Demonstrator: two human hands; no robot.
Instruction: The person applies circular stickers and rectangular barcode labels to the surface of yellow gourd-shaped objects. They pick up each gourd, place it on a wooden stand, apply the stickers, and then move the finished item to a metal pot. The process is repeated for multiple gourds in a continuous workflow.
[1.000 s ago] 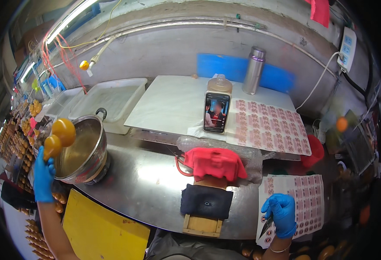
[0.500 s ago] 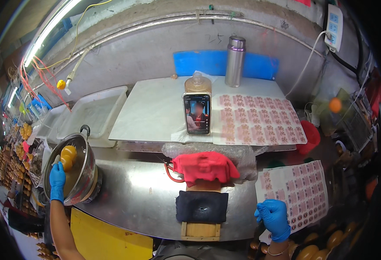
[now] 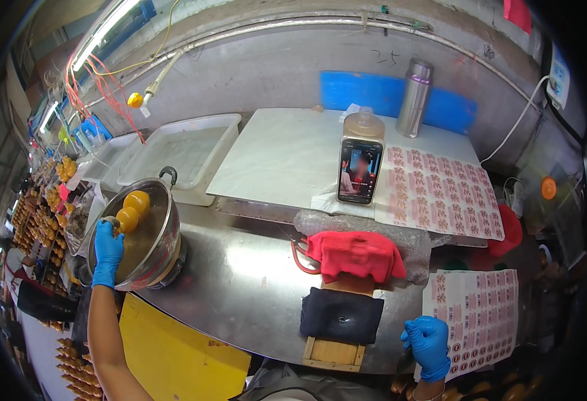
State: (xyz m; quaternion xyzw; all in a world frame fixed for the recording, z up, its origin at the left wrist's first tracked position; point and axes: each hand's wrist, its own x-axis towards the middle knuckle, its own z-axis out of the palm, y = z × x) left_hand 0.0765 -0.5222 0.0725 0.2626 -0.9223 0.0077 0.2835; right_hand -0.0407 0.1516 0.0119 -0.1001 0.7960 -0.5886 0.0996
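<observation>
At the left, my left hand (image 3: 109,256) in a blue glove reaches into a deep metal pan (image 3: 167,230) with a dark loop handle. Its fingers are closed on the brownish end of a glossy orange-yellow gourd (image 3: 127,219), whose two round lobes show inside the pan. My right hand (image 3: 428,344), also gloved in blue, is closed with fingers curled together at the right. It is by the lower left edge of a printed sheet (image 3: 484,301) of small labels. Whether it pinches anything cannot be made out.
A folded dark cloth (image 3: 341,315) and a red cloth (image 3: 355,255) lie on a wooden stand on the metal table (image 3: 240,294). Behind them, a phone (image 3: 359,172) leans on a bottle. A steel flask (image 3: 415,98), a label sheet (image 3: 438,190) and white trays (image 3: 223,144) stand farther back.
The whole view has shifted, so the table and pan appear farther right. My left hand stays at the pan with the gourd; my right hand remains closed near the sheet.
</observation>
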